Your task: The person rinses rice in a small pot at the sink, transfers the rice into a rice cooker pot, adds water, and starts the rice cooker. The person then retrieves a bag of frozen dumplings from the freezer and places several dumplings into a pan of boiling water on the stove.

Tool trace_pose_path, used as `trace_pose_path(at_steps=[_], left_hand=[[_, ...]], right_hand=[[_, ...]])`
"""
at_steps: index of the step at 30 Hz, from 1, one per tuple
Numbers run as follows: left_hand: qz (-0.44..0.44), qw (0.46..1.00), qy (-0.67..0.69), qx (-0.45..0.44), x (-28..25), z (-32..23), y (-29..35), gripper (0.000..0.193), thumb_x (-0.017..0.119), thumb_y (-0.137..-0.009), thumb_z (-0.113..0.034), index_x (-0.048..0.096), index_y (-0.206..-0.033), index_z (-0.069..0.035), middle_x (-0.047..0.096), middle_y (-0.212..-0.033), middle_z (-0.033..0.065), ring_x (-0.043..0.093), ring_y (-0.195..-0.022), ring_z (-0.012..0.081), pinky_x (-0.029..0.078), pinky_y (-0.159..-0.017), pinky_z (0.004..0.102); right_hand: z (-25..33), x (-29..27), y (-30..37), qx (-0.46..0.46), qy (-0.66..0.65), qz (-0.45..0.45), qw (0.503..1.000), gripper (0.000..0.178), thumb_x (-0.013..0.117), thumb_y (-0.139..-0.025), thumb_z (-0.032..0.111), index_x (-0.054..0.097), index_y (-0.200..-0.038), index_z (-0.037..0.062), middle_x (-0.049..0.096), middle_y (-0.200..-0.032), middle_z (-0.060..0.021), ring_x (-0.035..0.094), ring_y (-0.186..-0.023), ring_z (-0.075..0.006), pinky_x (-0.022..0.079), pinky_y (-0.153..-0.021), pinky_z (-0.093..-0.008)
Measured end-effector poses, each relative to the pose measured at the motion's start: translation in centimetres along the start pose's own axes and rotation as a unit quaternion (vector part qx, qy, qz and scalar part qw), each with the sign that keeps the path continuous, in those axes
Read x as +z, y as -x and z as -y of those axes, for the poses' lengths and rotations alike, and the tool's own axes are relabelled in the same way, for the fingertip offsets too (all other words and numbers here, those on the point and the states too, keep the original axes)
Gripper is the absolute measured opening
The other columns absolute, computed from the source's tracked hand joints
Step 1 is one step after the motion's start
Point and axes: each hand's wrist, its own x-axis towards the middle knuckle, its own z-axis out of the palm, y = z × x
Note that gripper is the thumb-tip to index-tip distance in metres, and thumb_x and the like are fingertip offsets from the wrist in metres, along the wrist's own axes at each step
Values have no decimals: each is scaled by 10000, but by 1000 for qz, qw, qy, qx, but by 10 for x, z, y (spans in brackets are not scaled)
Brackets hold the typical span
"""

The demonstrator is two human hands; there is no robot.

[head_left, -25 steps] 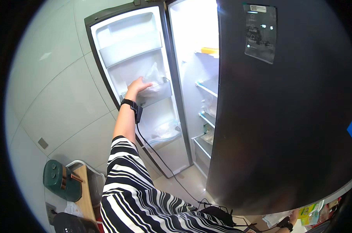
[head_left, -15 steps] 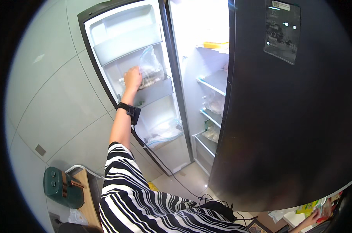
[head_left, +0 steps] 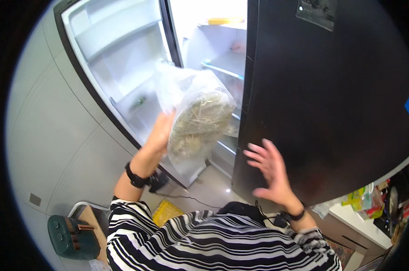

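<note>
My left hand [head_left: 160,133] grips a clear plastic bag [head_left: 202,117] in front of the open fridge door. Dried-looking, greenish-brown contents fill much of the bag; their exact kind is unclear. Its edge partly covers my left fingers, and thin whitish plastic [head_left: 170,86] bunches up above that hand. My right hand [head_left: 272,174] is empty, fingers spread, to the right of the bag and in front of the dark closed fridge door [head_left: 331,113]. A gap separates it from the bag.
The open fridge door [head_left: 123,49], with its shelves, stands at the left. Inside, fridge shelves [head_left: 222,67] hold a yellow item [head_left: 224,21]. A green appliance [head_left: 73,237] sits lower left, a yellow bag [head_left: 167,212] on the floor, and packages [head_left: 364,198] on a counter lower right.
My left hand has brought the bag out of the door shelf, toward me and to the right. My right hand has left the packages at lower right and risen beside the bag, opening.
</note>
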Motion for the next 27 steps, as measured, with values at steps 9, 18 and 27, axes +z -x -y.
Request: trace_pose_path(at_steps=[9, 18, 27], left_hand=[[-51, 972, 191, -130, 20, 53, 54, 355, 505, -842, -179, 459, -1126, 30, 529, -1080, 99, 516, -970, 185, 404, -848, 318], [-116, 917, -276, 264, -76, -4, 52, 405, 552, -753, -34, 454, -1146, -35, 472, -1085, 54, 460, -968, 133, 381, -842, 292], [-422, 861, -162, 234, -305, 96, -33, 478, 383, -882, -367, 360, -1223, -33, 375, -1246, 78, 350, -1154, 181, 265, -954, 323]], right_hand=[[-53, 76, -45, 163, -136, -107, 971, 839, 698, -700, 167, 136, -1306, 23, 316, -1270, -112, 331, -1169, -208, 268, -981, -338], [-73, 87, -34, 234, -293, -72, 924, 797, 653, -703, 209, 171, -1315, 40, 387, -1222, -92, 408, -1114, -196, 376, -917, -325], [-69, 65, 24, 358, -412, -79, 834, 577, 521, -708, 221, 374, -1210, -23, 517, -1102, -153, 518, -1003, -251, 412, -879, -361]])
